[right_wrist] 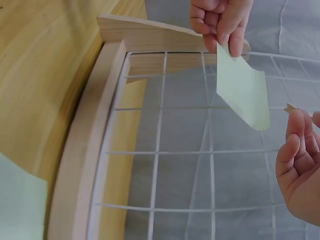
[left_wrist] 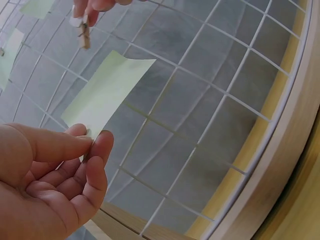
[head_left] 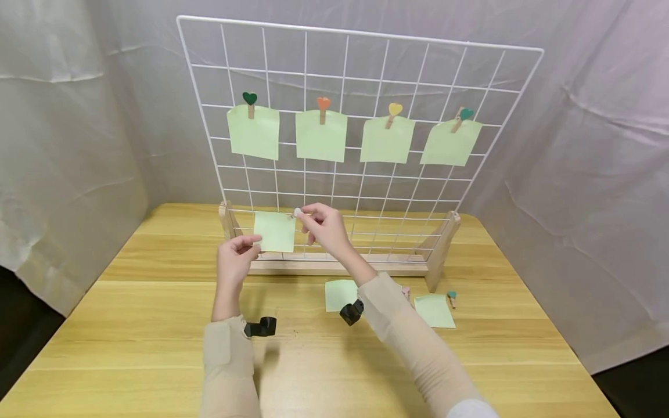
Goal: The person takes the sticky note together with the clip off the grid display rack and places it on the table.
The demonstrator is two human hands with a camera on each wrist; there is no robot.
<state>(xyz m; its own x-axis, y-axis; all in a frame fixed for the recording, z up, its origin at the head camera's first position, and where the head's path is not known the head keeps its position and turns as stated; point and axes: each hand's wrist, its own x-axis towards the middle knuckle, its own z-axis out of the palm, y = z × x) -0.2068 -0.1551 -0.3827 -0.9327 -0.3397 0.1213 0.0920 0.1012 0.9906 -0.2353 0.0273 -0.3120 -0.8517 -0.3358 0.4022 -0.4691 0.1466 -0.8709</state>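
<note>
My left hand [head_left: 237,258] pinches a pale green sticky note [head_left: 276,232] by one edge, in front of the lower left of the white wire grid [head_left: 360,36]. In the left wrist view the note [left_wrist: 107,87] tilts between thumb and fingers, apart from the wires. Close to the note's upper right corner, my right hand [head_left: 326,229] pinches a small wooden clothespin [left_wrist: 84,37] with a white decoration. The clothespin's tip [right_wrist: 290,108] points toward the note in the right wrist view, with a gap between them.
Higher on the grid, four notes hang from heart clothespins: dark green [head_left: 250,98], orange [head_left: 323,103], yellow [head_left: 395,109], teal [head_left: 466,114]. Wooden feet [head_left: 443,249] hold the grid up. Loose notes [head_left: 435,311], a pink clothespin [head_left: 406,292] and a teal one [head_left: 452,298] lie on the table [head_left: 157,325].
</note>
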